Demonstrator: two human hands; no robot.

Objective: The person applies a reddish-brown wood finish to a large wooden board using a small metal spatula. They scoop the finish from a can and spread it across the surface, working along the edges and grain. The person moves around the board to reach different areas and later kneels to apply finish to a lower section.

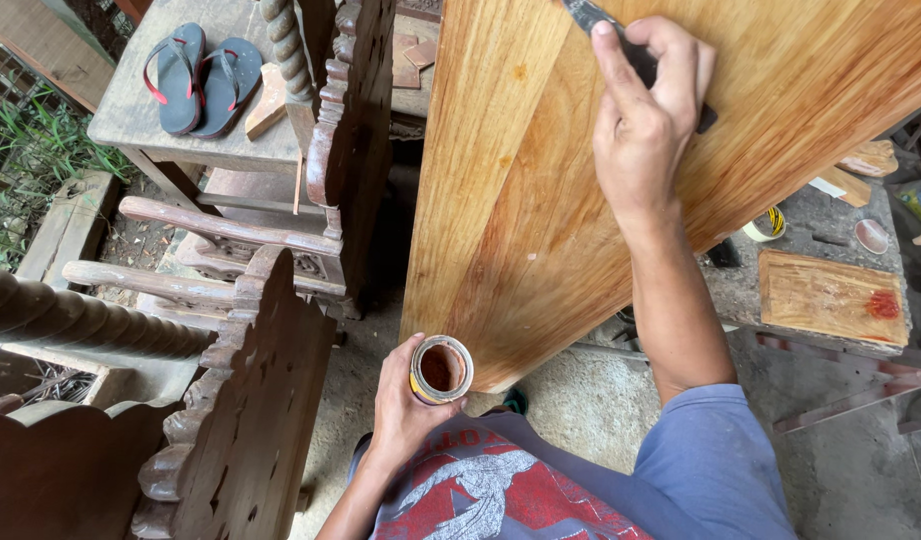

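Holding a small open can (pixel 442 369) down near the body, the left hand (pixel 406 400) has its fingers wrapped around the side, and you can see reddish-brown stuff inside, stain or varnish maybe, hard to say from here. The can sits just off the bottom corner of a big honey-coloured wooden board (pixel 541 180) that leans up and away. Further up the board, the right hand (pixel 646 120) is clamped on a dark-handled brush (pixel 621 40), fingers closed around the handle and pressed against the wood; the bristle end runs out of the top of the shot so can't see it. Off to the left there's dark carved furniture (pixel 241 400) with twisted spindles, and beyond that a grey table (pixel 131 120) with a pair of flip-flops (pixel 203 78) on it. On the right, a workbench (pixel 841 240) with a smaller stained board (pixel 831 297).
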